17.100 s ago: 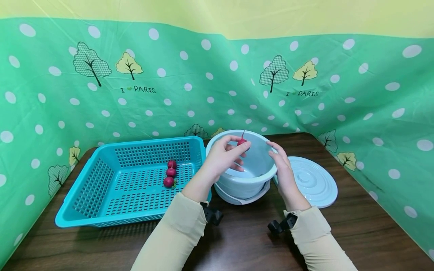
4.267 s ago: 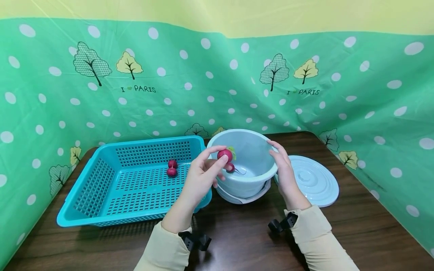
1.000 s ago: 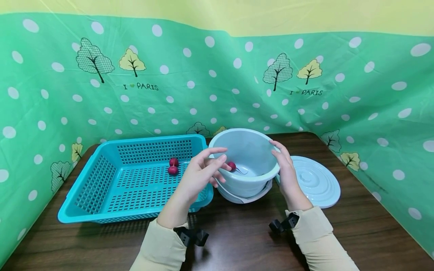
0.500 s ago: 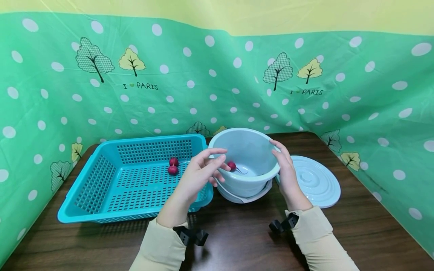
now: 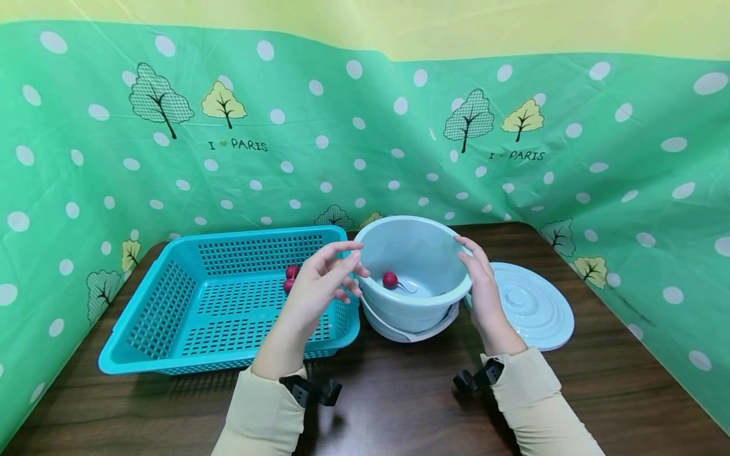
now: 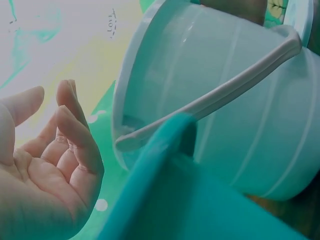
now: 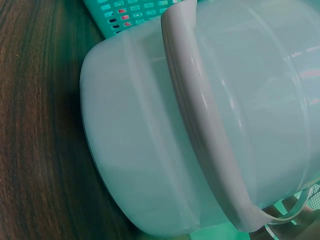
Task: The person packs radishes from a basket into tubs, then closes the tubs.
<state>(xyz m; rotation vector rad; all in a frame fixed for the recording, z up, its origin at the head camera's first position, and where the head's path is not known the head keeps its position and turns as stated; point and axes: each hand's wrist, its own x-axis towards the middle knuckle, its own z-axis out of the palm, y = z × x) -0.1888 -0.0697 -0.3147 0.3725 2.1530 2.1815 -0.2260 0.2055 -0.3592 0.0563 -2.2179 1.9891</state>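
Note:
My left hand (image 5: 319, 275) hangs with loosely bent fingers over the gap between the blue basket (image 5: 228, 362) and the pale blue bucket (image 5: 407, 313); nothing is in it. The left wrist view shows the same hand (image 6: 55, 170) with an empty palm, beside the bucket's mouth. My right hand (image 5: 481, 288) holds the bucket's right rim; the right wrist view has only the bucket wall and its grey handle (image 7: 200, 115). Inside the bucket lies a red radish (image 5: 390, 280) with a thin root. Two more radishes (image 5: 292, 272) sit in the basket, partly covered by the left hand.
A round pale blue lid (image 5: 530, 307) lies on the dark wooden table (image 5: 399, 405), to the right of the bucket. Behind the table hangs a green dotted curtain (image 5: 342, 145). The basket's right end stands close against the bucket.
A radish with green leaves has left my left hand since 4.3 seconds ago. In the last half second that hand has moved left, off the bucket's rim toward the basket. My right hand stays put.

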